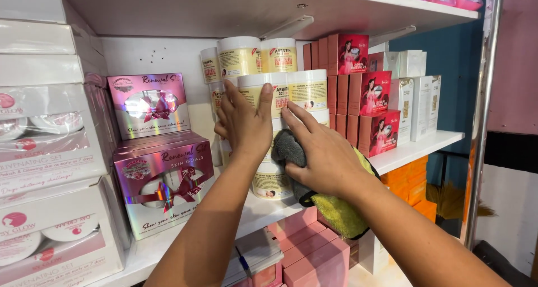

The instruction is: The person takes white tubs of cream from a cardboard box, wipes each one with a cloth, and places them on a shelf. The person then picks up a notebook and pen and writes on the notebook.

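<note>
a white shelf [414, 148] is packed tight. to the left stand two shiny pink gift boxes [162, 180] with holographic fronts and ribbon bows, stacked one on the other, and further left a wall of white cardboard set boxes [39, 158] with clear windows. to the right, red cartons [376, 94] are stacked in rows, with plain white cartons [421, 105] beside them at the shelf's end. below the shelf lie pink flat boxes [314, 253] and orange ones [409, 180]. another shelf board [235, 7] closes the space above.

in the middle rises a stack of round cream jars [291, 88], smooth plastic tubs with white lids and yellowish labels, several tiers high and standing against the back wall. the gift boxes crowd them on the left, the red cartons on the right.

the left hand [244, 122] lies flat against the left side of the jar stack, fingers loosely spread and extended, thumb up along the front of a middle jar; the fingertips are hidden behind the jars. the right hand [322, 152] presses a cleaning cloth [336, 206] against the lower jars, fingers stretched and slightly apart over it, the index finger touching a jar's label. the cloth is soft and fuzzy, dark grey on one face and yellow-green on the other, hanging down below the wrist.
</note>
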